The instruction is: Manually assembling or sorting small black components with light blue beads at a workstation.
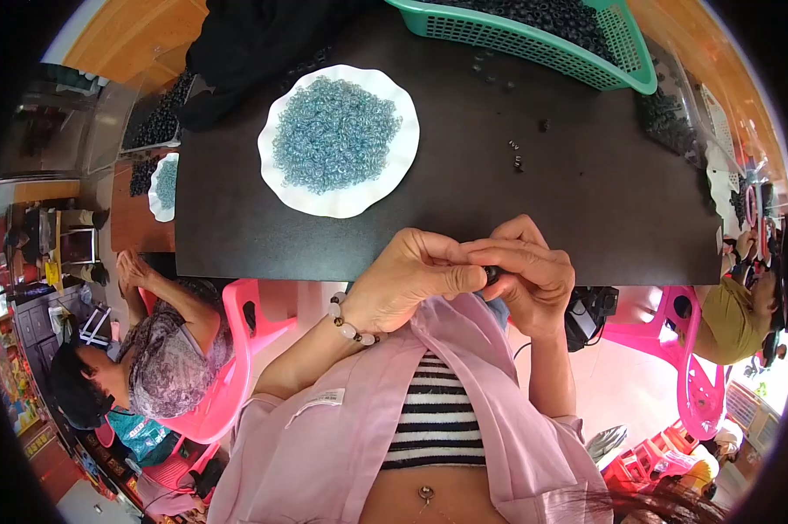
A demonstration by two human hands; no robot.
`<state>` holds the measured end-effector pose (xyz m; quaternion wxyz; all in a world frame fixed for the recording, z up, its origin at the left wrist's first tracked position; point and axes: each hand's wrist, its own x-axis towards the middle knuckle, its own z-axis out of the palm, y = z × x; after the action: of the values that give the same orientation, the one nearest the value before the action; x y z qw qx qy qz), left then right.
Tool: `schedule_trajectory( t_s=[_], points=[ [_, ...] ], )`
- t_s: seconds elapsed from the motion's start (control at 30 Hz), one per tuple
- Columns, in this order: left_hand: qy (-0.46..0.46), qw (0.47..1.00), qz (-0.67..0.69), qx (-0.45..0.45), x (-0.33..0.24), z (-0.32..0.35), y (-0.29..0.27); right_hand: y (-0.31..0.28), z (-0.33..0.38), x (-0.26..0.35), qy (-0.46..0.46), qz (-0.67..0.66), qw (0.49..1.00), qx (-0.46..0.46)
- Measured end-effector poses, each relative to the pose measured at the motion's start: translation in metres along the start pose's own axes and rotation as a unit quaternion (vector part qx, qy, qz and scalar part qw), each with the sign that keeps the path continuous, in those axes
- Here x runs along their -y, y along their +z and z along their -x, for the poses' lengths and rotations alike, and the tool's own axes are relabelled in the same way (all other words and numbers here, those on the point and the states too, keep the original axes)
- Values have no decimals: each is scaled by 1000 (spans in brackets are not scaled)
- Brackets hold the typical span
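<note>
Dark piece (492, 275): one, pinched at fingertips of your left hand (416, 275) and right hand (533, 275), nearer you than the white plate (334, 204). Long axis: unclear

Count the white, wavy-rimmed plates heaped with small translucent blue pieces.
2: a large white plate on the dark brown tabletop, beyond the left hand; another plate on the reddish-brown table at far left, partly hidden. More may be hidden at the crowded right edge.

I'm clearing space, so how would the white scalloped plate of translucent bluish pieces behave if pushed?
The white scalloped plate would probably slide without tipping, looking broad and flat on the dark table. The translucent bluish pieces may spill, being loosely heaped.
</note>
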<state>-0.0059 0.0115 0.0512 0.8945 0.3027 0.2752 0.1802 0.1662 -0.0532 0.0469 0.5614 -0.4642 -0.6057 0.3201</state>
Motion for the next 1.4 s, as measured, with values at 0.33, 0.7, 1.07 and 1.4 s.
schedule_trajectory(
  t_s=[0.33,0.7,1.07,1.4],
  points=[
    [7,999,-11,-29,10,-2,-3,2,5,2,14,23,999,-37],
    [-22,994,95,-54,19,-28,0,-78,-27,0,-61,254,957,-129],
    [-12,993,114,-30,28,-22,-12,-351,-126,-31,95,647,722,-224],
    [-23,993,117,-21,25,-21,-17,-151,-83,-16,47,360,915,-177]
  ],
)
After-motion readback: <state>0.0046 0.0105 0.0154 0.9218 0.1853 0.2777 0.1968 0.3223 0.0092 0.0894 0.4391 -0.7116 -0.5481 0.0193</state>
